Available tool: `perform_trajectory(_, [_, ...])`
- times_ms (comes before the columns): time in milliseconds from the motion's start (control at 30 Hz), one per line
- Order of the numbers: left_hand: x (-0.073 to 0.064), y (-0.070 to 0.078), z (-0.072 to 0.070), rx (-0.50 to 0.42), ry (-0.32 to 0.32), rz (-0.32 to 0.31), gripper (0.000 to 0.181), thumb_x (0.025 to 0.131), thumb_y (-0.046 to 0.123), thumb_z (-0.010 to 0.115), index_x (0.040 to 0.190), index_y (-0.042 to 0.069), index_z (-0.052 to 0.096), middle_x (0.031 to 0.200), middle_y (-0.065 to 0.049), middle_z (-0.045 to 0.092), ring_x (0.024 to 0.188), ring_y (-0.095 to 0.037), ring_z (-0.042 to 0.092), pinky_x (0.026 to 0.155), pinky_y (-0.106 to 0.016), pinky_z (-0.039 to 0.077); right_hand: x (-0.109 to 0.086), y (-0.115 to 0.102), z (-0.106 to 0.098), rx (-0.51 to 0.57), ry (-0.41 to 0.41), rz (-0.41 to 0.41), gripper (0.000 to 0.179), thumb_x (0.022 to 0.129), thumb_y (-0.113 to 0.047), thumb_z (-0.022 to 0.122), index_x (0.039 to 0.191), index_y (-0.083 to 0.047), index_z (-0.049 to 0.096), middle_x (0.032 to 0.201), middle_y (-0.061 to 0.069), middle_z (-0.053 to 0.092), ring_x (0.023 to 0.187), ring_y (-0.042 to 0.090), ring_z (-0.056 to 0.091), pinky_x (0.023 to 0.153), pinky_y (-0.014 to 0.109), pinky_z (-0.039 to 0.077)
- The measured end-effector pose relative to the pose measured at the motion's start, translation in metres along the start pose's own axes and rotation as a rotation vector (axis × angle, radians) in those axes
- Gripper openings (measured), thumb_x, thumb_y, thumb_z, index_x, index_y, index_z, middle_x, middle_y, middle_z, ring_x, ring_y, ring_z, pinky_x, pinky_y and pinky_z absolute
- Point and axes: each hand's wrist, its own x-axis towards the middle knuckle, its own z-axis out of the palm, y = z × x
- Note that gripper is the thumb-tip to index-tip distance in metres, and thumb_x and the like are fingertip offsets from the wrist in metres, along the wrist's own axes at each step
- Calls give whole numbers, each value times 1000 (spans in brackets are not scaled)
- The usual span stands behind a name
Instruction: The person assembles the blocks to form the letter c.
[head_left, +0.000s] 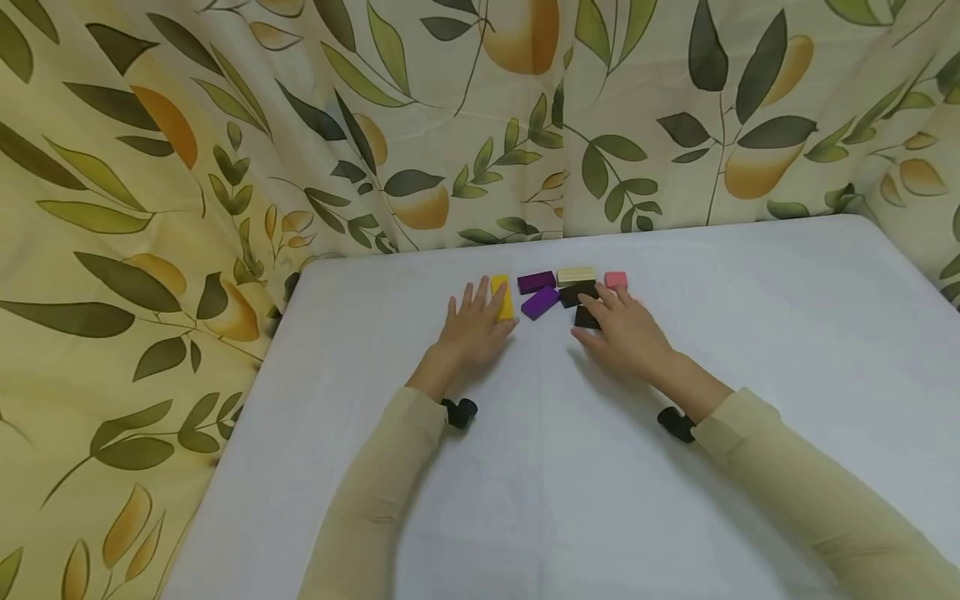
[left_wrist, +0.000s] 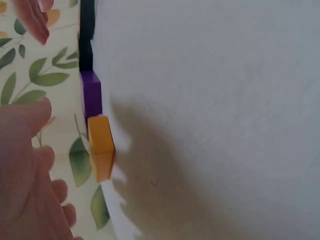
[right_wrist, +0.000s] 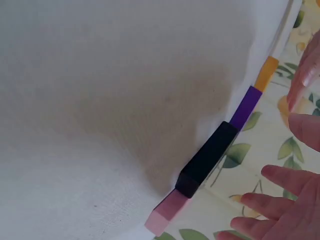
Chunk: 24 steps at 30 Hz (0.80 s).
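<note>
My left hand [head_left: 470, 329] is spread with fingers extended over the yellow block [head_left: 504, 309], which shows from under its index finger in the head view. In the left wrist view a gap lies between that hand [left_wrist: 22, 175] and the block. My right hand [head_left: 632, 333], fingers also spread, overlaps a black block [head_left: 572, 294] and a second black block [head_left: 583, 318]. A pink block [head_left: 615, 278] sits just beyond its fingertips. Between the hands lie a purple block [head_left: 541, 302] and a darker purple one [head_left: 536, 282]. Behind the black blocks is a cream block [head_left: 576, 275].
The blocks lie near the far edge of a table under a white cloth [head_left: 540, 467]. Behind and to the left hangs a leaf-and-fruit patterned curtain [head_left: 495, 167]. Each wrist wears a small black device [head_left: 460, 413].
</note>
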Motion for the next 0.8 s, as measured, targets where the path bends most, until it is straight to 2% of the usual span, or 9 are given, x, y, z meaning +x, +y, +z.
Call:
perform_trajectory(200, [19, -7, -5, -2, -16, 79, 60, 98, 47, 28, 149, 26, 5, 154, -5, -2, 138, -24, -4, 108, -47, 0, 12, 5, -3, 47, -33, -14, 55, 91, -27, 57, 134, 5, 42, 138, 31, 32, 126, 47, 28, 100, 58, 24])
perform_trajectory(333, [27, -12, -7, -8, -29, 119, 59, 98, 45, 28, 149, 25, 5, 154, -4, -1, 138, -22, -5, 108, -45, 1, 18, 8, -4, 53, -36, -40, 53, 90, -23, 59, 132, 7, 43, 134, 29, 38, 123, 43, 34, 99, 55, 28])
perform_trajectory(467, [32, -13, -8, 12, -46, 124, 58, 99, 45, 27, 149, 26, 5, 153, -3, -3, 138, -21, -6, 109, -43, -1, 21, 10, -3, 50, -41, -56, 55, 89, -22, 60, 132, 8, 43, 131, 28, 41, 121, 41, 38, 99, 52, 30])
perform_trajectory(600, [35, -13, -9, 54, -60, 136, 59, 99, 44, 28, 149, 19, 9, 153, -4, 2, 139, -21, -1, 109, -38, 2, 24, 12, -3, 50, -52, -56, 54, 88, -19, 63, 130, 9, 44, 126, 28, 47, 116, 40, 43, 96, 51, 34])
perform_trajectory(800, [38, -12, -12, 116, -109, 111, 61, 99, 43, 27, 148, 12, 9, 153, 0, 6, 138, -16, 2, 109, -29, 4, 26, 13, -2, 33, -42, -112, 38, 84, -8, 66, 116, 9, 57, 111, 24, 58, 106, 37, 52, 89, 49, 41])
